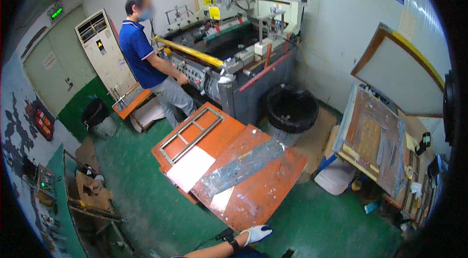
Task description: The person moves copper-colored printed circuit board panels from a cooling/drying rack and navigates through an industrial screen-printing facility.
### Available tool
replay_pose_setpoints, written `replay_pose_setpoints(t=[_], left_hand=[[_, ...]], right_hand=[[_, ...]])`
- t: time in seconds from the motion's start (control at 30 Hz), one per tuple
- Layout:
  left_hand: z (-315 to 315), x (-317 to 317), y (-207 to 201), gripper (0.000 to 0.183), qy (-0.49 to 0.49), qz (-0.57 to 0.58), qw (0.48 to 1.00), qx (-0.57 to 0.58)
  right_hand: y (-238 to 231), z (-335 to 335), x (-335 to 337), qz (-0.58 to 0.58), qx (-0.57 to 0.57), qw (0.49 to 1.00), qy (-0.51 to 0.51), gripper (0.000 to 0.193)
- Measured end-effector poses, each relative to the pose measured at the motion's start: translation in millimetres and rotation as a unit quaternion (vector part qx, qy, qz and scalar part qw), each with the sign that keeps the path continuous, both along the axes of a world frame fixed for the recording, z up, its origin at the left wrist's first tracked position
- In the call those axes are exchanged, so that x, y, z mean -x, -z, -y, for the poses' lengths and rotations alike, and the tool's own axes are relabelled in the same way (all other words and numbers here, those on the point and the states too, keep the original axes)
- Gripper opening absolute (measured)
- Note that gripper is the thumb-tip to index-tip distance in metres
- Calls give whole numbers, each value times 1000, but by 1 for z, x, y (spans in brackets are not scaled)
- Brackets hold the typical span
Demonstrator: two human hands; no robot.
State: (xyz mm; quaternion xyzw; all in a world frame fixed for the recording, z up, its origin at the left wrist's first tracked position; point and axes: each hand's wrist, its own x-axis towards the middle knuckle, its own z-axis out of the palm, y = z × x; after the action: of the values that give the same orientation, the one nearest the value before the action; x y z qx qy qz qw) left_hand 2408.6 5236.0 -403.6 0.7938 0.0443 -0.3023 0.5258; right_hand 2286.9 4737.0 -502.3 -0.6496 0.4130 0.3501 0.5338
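Observation:
My left hand [257,234] comes in from the lower edge, in a white glove with dark blue at the fingertips. A dark band circles its wrist. The fingers point to the right, loosely stretched, and nothing shows in them. Just beyond the hand is the near corner of an orange tabletop [263,198], with a small gap between. On the tabletop lie a grey, stained strip [243,166], a white sheet [190,168] and, farther off, a metal frame with crossbars [191,134]. My right hand is out of view.
A co-worker [146,58] in a blue shirt stands at a large screen-printing machine [253,82]. A bin with a black liner [292,108] stands beside it. At right are a slanted board [370,136] and a leaning screen frame [399,65]; at left, a wooden rack [92,209].

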Motion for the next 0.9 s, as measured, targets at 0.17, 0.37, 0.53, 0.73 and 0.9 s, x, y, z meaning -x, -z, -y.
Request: replay_pose_setpoints(t=[0.17, 0.37, 0.53, 0.73, 0.9], left_hand=[[-5, -8, -35, 56, 18, -83, 996, 6], [-2, -3, -15, 57, 0, -17, 1000, -1], [-2, -12, -27, 62, -12, -83, 996, 1], [2, -7, -1, 64, -38, -48, 998, 7], [3, -7, -22, 62, -26, -20, 999, 6]], right_hand=[[-38, -29, -13, -29, -1, 1000, -8, 40], [-25, -20, -21, -25, 8, 999, -31, 40], [-16, -13, -20, -31, 8, 999, -36, 39], [-7, -4, -16, -51, 2, 997, -58, 38], [0, 17, -4, 57, 55, 943, -324, 39]])
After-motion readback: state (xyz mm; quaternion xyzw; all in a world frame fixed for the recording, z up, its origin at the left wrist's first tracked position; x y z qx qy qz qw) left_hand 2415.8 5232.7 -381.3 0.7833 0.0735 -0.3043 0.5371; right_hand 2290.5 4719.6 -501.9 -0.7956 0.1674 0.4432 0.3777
